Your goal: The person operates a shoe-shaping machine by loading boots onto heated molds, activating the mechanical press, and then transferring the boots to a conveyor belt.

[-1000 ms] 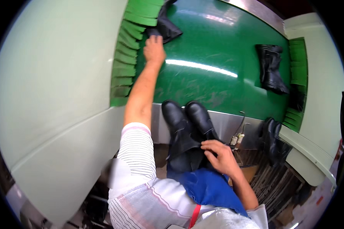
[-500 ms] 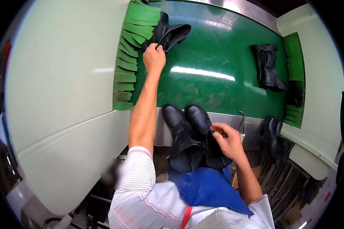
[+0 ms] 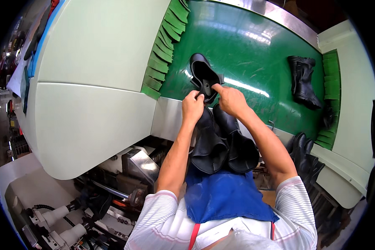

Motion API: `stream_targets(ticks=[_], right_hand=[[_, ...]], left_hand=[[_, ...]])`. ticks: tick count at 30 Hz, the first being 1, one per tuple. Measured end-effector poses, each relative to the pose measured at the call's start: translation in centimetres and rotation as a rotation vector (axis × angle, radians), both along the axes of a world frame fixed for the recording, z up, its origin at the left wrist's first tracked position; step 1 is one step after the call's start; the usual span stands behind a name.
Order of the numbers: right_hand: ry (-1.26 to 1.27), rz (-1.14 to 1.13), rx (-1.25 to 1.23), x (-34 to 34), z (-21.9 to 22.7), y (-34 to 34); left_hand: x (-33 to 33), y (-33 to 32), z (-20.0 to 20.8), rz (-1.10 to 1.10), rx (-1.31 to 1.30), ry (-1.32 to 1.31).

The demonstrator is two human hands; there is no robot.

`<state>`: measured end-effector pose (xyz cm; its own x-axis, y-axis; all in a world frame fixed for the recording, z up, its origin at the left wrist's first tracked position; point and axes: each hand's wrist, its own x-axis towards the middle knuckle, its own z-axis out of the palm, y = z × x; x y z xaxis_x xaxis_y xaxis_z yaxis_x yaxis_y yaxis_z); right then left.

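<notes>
A black shoe (image 3: 198, 62) hangs over the near edge of the green conveyor belt (image 3: 237, 52), its toe pointing away and its opening facing up. My left hand (image 3: 193, 107) grips its near rim from the left. On the right rim, my right hand (image 3: 232, 100) pinches the edge with its thumb reaching inside. A small round hole or stud shows within the shoe. Just below both hands, two black boots, a left one (image 3: 208, 148) and a right one (image 3: 241, 148), rest side by side over my blue apron (image 3: 225, 196), toes away from me and partly hidden.
Another black boot (image 3: 306, 81) lies on the belt at right, near green strip curtains (image 3: 331, 83). A dark shoe (image 3: 329, 114) sits among those strips. More black boots (image 3: 300, 146) stand lower right. Pale machine housing (image 3: 96, 108) rises at left, above machine parts (image 3: 71, 221).
My left hand has drawn the shoe from the left strip curtain toward me. My right hand has moved from beside the right boot up to the shoe and taken hold of it.
</notes>
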<state>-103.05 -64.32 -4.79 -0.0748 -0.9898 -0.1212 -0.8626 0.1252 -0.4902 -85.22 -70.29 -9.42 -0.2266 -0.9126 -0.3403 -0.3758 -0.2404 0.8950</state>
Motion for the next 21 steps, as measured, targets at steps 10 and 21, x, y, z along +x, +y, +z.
stream_targets(ticks=[10, 21], right_hand=[[-0.007, -0.222, -0.243, -5.5, 1.4, -5.2], [-0.034, -0.098, -0.269, -9.4, 8.0, 9.8]], left_hand=[[0.4, -1.5, 1.5, -0.146, 0.054, 0.215], [7.1, 8.8, 1.7, -0.306, 0.201, 0.027]])
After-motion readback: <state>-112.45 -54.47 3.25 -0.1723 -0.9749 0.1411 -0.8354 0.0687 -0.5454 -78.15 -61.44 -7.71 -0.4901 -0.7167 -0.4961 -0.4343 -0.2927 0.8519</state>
